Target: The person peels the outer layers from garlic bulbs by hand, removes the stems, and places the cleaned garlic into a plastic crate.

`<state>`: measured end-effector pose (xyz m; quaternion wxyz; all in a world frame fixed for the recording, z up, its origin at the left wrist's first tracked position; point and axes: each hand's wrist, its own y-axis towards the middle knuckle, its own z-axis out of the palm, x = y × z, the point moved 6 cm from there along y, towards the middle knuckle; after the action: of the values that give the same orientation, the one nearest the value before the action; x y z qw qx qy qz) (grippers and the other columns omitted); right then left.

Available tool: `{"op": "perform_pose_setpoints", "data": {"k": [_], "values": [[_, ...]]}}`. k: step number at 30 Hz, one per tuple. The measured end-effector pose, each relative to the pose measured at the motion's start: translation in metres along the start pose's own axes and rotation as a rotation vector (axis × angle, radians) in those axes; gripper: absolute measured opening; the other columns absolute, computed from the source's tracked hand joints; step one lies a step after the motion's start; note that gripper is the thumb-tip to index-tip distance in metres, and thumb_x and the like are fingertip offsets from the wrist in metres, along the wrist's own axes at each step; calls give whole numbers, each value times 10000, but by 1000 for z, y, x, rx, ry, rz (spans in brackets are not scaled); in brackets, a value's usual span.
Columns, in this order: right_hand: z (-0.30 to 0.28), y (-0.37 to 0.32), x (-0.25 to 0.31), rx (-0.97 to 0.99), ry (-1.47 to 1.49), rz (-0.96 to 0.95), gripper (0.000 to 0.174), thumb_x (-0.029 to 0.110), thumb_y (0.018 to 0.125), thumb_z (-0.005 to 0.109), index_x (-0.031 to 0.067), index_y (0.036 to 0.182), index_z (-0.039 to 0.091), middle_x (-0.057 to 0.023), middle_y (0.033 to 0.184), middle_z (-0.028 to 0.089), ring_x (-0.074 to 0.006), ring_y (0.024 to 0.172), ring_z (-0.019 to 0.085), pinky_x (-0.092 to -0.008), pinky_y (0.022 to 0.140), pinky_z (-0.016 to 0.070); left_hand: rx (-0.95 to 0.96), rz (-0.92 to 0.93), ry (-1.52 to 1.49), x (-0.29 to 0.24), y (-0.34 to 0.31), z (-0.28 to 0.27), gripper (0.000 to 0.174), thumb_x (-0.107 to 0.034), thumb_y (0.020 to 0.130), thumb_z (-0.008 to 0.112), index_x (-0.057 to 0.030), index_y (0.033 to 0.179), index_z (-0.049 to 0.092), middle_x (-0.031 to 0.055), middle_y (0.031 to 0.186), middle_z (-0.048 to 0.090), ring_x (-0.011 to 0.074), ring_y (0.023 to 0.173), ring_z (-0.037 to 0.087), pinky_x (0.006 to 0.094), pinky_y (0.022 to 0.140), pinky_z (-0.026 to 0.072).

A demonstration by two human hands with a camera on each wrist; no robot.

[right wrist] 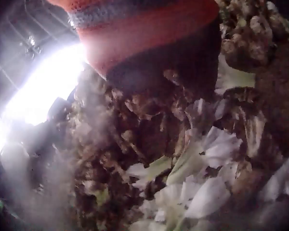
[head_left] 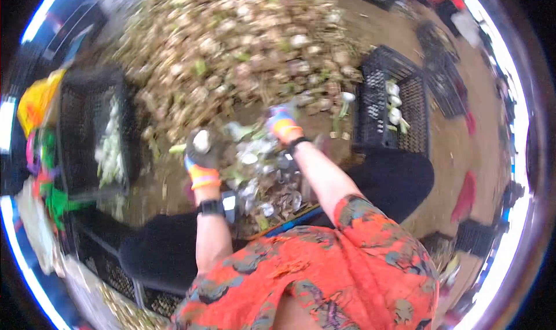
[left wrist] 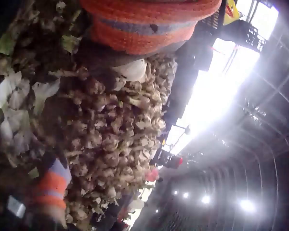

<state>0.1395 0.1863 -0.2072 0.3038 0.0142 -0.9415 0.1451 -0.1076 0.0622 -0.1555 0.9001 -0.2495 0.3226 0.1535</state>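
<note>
An orange-banded glove covers the left hand [head_left: 202, 172], which grips a white bulb [head_left: 201, 141] with a pale green stem on its left. In the left wrist view, that glove [left wrist: 151, 26] fills the top, with the white bulb [left wrist: 132, 70] at its lower edge. The right hand [head_left: 282, 124], gloved too, is above loose white and green peelings [head_left: 258, 156]; its fingers are blurred. In the right wrist view, the glove [right wrist: 156, 45] hides the fingertips, and a pale green-white piece [right wrist: 233, 77] shows beside it.
A large heap of bulbs [head_left: 231, 52] lies in front of the hands. Black crates stand left [head_left: 128, 139] and right [head_left: 425, 98], with pale stalks [head_left: 110, 144] in the left and white bulbs [head_left: 394, 101] in the right. Dark-clad legs flank the peelings.
</note>
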Motion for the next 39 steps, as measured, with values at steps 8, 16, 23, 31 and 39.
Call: {"op": "perform_pose_setpoints", "data": {"k": [8, 16, 23, 31, 39], "values": [[78, 62, -22, 334, -381, -122, 308, 211, 779, 488, 60, 1027, 590, -176, 1054, 571, -306, 971, 553, -414, 817, 437, 566, -247, 153, -4, -99, 213, 484, -282, 905, 420, -18, 1296, 313, 124, 1272, 391, 223, 1178, 378, 373, 973, 304], [-25, -60, 55, 663, 1807, 281, 226, 215, 858, 439, 75, 989, 559, -39, 911, 612, -177, 751, 572, -301, 651, 456, 298, 222, 761, 7, -40, 97, 450, -174, 861, 498, -21, 1265, 372, 128, 1276, 410, 220, 1170, 376, 325, 982, 297], [-65, -89, 106, 402, 1511, -69, 270, 111, 762, 620, 29, 1012, 558, -25, 755, 603, -127, 634, 564, -253, 561, 468, 404, 202, 384, -13, -65, 122, 473, 29, 775, 576, -12, 1215, 409, 90, 1185, 475, 171, 1028, 497, 300, 849, 451], [-91, -121, 152, 213, 1496, -165, 188, 149, 753, 644, 50, 909, 615, -4, 759, 613, -74, 607, 533, -186, 520, 390, 554, 471, 448, -27, -81, 124, 528, 134, 650, 607, 9, 1141, 457, 101, 1174, 485, 189, 1066, 481, 305, 915, 396], [-105, -141, 158, 229, 1323, -256, 119, 56, 753, 607, 27, 869, 612, -18, 714, 614, -67, 544, 491, -207, 471, 383, 466, 265, 200, -42, -98, 127, 511, 155, 671, 581, 16, 1148, 461, 107, 1166, 504, 194, 1058, 493, 328, 891, 427]]}}
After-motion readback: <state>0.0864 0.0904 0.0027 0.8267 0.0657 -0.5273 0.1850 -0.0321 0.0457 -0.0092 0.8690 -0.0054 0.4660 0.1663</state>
